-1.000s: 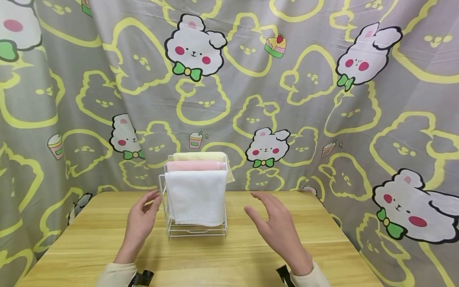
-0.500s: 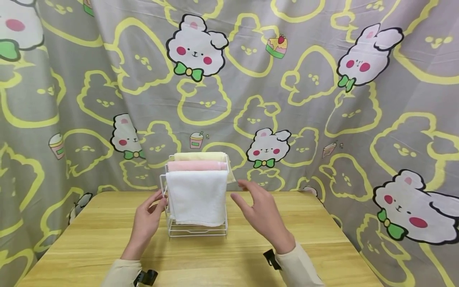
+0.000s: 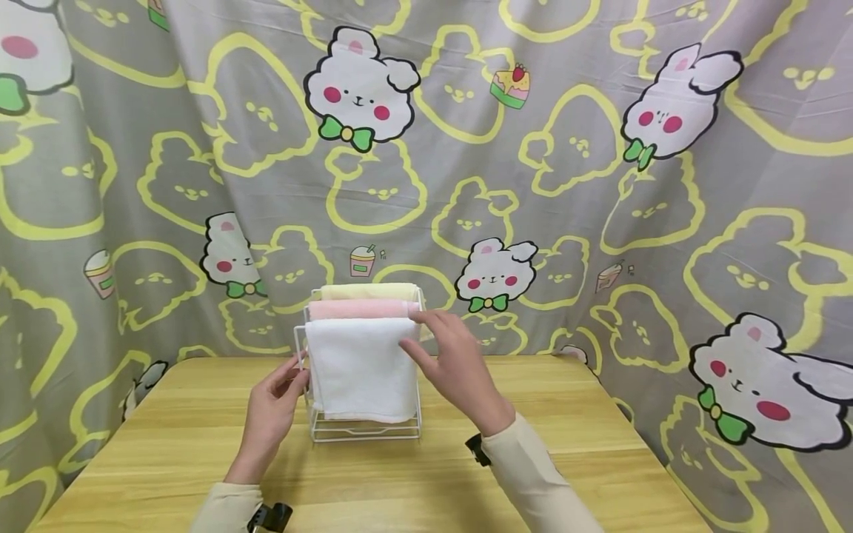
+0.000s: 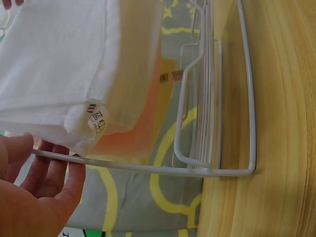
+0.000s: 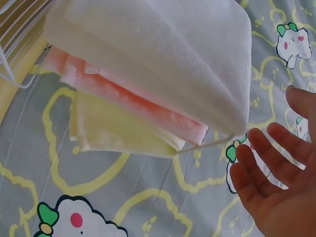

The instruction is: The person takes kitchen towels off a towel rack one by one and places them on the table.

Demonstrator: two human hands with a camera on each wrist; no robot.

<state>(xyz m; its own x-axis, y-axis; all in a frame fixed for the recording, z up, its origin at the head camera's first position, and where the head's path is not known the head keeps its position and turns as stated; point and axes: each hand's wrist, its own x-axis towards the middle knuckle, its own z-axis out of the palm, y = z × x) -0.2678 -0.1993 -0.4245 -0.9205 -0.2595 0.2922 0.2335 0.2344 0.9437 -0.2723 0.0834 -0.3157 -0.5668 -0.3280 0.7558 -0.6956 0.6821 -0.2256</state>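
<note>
A white wire rack (image 3: 366, 438) stands on the table with three towels hung over its bars. In front hangs a white towel (image 3: 363, 370), behind it a pink towel (image 3: 360, 309), and at the back a yellow towel (image 3: 366, 292). My left hand (image 3: 272, 407) holds the rack's left upright rod (image 4: 128, 167), thumb on one side and fingers on the other. Beside the white towel's upper right corner is my right hand (image 3: 460, 366), its fingers loosely extended; in the right wrist view a small gap shows between these fingers (image 5: 256, 170) and the towel.
The rack stands on a wooden table (image 3: 533, 444). A grey curtain (image 3: 566, 207) with yellow outlines and white cartoon animals hangs behind the table and at both sides. Black straps (image 3: 269, 517) sit at both sleeve cuffs.
My left hand has moved right to the rack's left rod and taken hold of it. My right hand has come left and upward to the white towel's upper right corner. The rack looks unmoved.
</note>
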